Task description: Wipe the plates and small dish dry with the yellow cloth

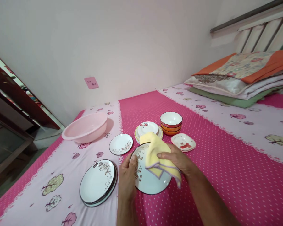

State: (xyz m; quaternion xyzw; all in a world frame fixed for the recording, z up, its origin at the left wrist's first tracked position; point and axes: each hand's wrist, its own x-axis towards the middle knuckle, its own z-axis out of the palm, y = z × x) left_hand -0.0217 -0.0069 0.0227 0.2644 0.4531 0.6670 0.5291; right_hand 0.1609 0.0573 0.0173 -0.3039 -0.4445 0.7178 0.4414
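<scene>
My left hand (128, 175) grips the left rim of a white plate with a dark flower pattern (148, 183), held tilted just above the bed. My right hand (176, 160) is closed on a yellow cloth (155, 147) and presses it against the plate's face. The cloth covers the plate's upper part and hangs over its right side.
On the pink bedspread (226, 175): a stack of flowered plates (97, 182) at my left, a small plate (121, 144), a pink basin (86, 127), stacked small plates (148, 128), stacked orange bowls (171, 123), a small square dish (183, 142). Folded bedding (240, 78) lies far right.
</scene>
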